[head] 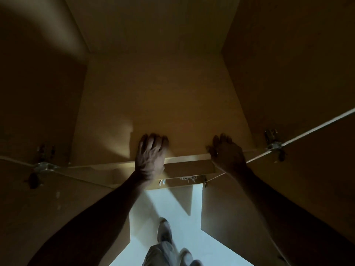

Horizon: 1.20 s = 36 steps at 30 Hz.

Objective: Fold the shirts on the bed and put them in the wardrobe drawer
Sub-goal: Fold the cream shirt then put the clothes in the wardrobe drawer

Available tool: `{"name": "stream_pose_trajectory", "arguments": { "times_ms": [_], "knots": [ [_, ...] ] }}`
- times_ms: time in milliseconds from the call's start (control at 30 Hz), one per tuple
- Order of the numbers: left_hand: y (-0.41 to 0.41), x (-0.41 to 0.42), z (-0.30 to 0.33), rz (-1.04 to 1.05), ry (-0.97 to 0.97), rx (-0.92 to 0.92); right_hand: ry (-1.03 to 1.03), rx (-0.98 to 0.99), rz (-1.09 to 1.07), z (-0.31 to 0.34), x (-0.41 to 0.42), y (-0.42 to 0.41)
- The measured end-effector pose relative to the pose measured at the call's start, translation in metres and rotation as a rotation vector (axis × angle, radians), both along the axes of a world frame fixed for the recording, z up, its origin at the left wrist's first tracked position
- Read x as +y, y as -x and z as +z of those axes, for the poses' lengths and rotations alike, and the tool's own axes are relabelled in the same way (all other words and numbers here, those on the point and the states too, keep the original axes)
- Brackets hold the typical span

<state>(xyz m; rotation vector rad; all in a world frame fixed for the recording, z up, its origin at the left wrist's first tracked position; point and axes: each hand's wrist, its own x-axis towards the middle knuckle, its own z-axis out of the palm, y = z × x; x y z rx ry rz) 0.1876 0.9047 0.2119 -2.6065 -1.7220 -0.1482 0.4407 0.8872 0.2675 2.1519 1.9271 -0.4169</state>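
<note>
I look down into an open wooden wardrobe [153, 96]. My left hand [150, 156] lies over the front edge of a wooden board, its fingers spread flat on the top surface. My right hand [226, 152] rests on the same edge near its right end, fingers reaching onto the board. Just below the edge is the drawer front [190, 167], nearly flush with the wardrobe. Small white bits [187, 178] show in the narrow gap under it; I cannot tell what they are. No shirt and no bed are in view.
Both wardrobe doors stand open, the left door [63, 208] and the right door [288, 189] flanking my arms, with metal hinges [272, 143] at the sides. My feet in light shoes [165, 231] stand on the pale floor [172, 200] between the doors.
</note>
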Motion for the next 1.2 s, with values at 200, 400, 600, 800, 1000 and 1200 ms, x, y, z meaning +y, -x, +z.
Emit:
{"name": "stream_pose_trajectory", "arguments": {
  "times_ms": [200,400,600,800,1000,1200],
  "knots": [
    [-0.009,-0.027,0.028,0.075,0.102,-0.036,0.02,0.121,-0.079,0.021,-0.026,0.003],
    [-0.026,-0.089,0.066,0.184,0.423,-0.269,-0.112,0.42,-0.321,0.043,-0.121,0.013],
    [-0.08,-0.19,0.12,0.084,0.468,-0.581,-0.365,0.477,-0.33,0.064,-0.236,-0.001],
    [-0.142,-0.265,0.185,-0.171,0.472,-0.816,-0.381,0.686,-0.264,0.086,-0.319,-0.023],
    [-0.183,-0.302,0.232,-0.364,0.361,-0.889,-0.616,0.661,-0.311,0.114,-0.376,-0.053],
    [-0.214,-0.316,0.271,-0.299,0.202,-0.822,-0.93,0.759,-0.547,0.146,-0.387,-0.088]
  ]
}}
